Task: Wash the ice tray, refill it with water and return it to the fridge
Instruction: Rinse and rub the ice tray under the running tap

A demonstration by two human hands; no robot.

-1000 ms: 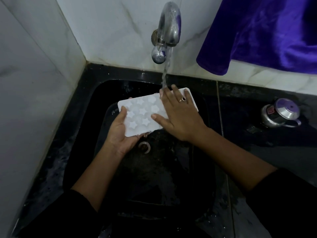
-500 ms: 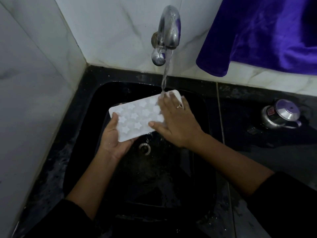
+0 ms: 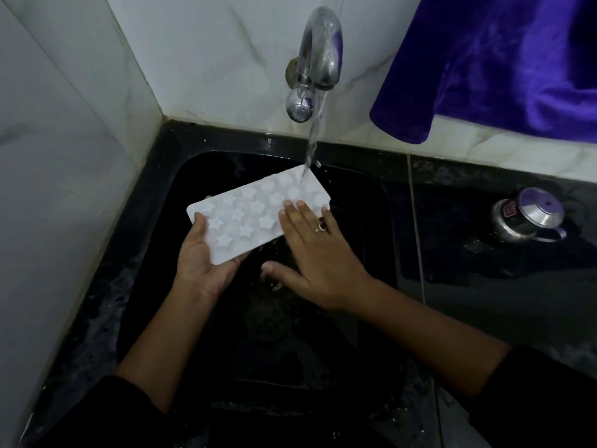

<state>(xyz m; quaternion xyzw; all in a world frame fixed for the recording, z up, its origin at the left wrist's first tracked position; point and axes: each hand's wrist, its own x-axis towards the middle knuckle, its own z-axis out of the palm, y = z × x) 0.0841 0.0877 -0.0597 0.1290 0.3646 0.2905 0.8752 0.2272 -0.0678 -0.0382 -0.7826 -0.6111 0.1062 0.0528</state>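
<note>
A black sink (image 3: 155, 202) set into a dark tabletop (image 3: 484, 302) fills the corner of a white marble-tiled kitchen wall (image 3: 210, 59). A white ice tray (image 3: 258, 215) with star-shaped cavities is held tilted above the basin, its far corner raised under the stream of water (image 3: 315, 137) falling from a chrome tap (image 3: 319, 56) fixed to the wall at the sink's back edge. The water strikes the tray at that upper corner. The left hand (image 3: 200, 257) cups the tray's lower near end from beneath, palm up, fingers clasped around its edge with the thumb on top. The right hand (image 3: 319, 253), wearing a ring (image 3: 321, 227), lies flat and spread, its fingertips (image 3: 292, 210) resting on the tray's upper face near the right end, gripping nothing. Both forearms reach in from dark sleeves (image 3: 549, 392) at the sink's near edge. On the tabletop to the right of the sink, well apart from the tray, stands a small steel lidded pot (image 3: 526, 215). A purple cloth (image 3: 500, 59) hangs against the wall above the tabletop's back right edge.
</note>
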